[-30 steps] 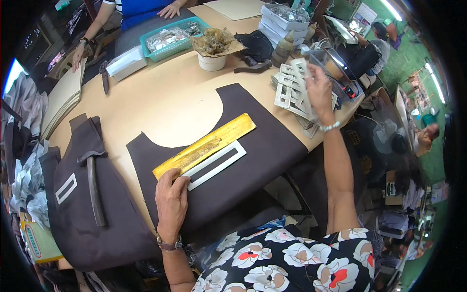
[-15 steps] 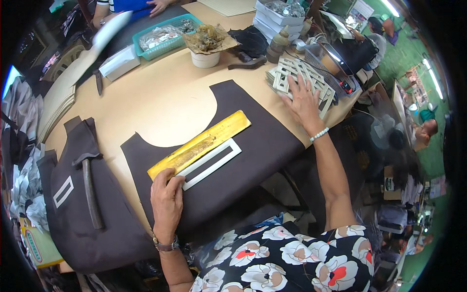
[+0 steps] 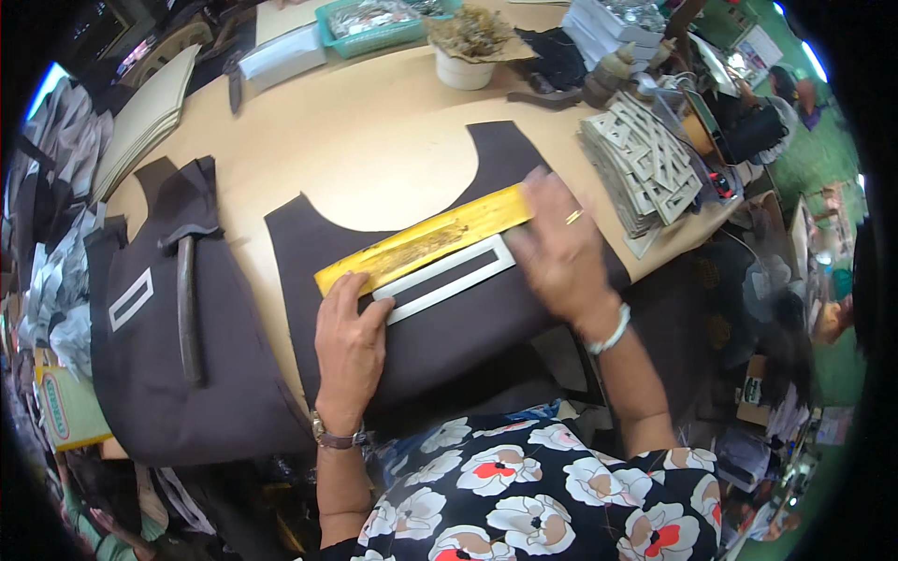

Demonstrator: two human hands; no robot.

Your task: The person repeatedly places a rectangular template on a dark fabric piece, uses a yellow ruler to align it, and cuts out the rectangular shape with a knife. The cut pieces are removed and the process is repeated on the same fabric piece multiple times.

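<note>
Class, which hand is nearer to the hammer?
Left. The left hand is right of the hammer; the right hand is farther right, at the right end of the yellow strip.

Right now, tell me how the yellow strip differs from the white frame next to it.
The yellow strip bears brown stains; the white frame looks mostly plain. The yellow strip has no opening showing, while the white frame has a long slot with dark fabric visible through it. The yellow strip is also longer than the white frame. Both lie on the dark fabric, slanting up toward the right.
</note>
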